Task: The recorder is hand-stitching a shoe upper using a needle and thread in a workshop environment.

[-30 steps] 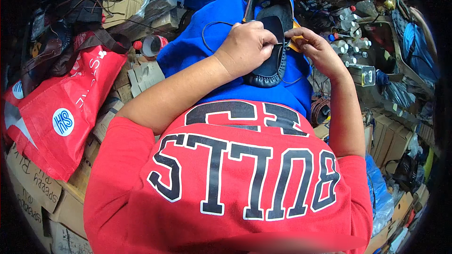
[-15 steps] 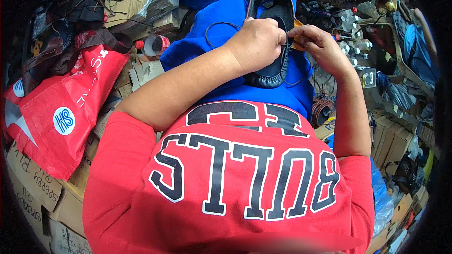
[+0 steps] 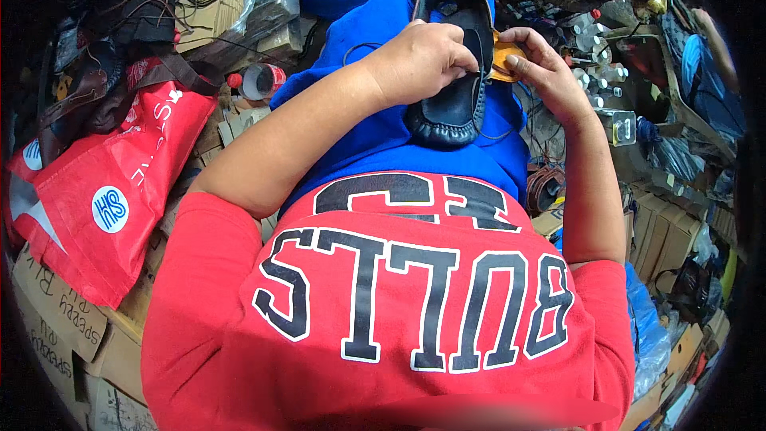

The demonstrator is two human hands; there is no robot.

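Right hand [image 3: 544, 72] has shifted, pinching an orange piece [image 3: 500, 57]; left hand [image 3: 427, 60] curls over black shoe [image 3: 448, 121], grasp unclear.

Black shoe [image 3: 447, 129] on blue cloth [image 3: 319, 108], toe toward the red shirt [image 3: 215, 335]. Left hand [image 3: 427, 60] over its opening, fingers curled near the right edge; can't see what's in them. Right hand [image 3: 546, 68] at yellow piece [image 3: 501, 56] along that edge, thumb on it, grip unclear. Red bag [image 3: 152, 175] off left, clear bottles [image 3: 589, 41] off right.

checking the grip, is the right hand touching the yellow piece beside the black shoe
Touching: the head view shows the right hand with its thumb against the yellow piece.
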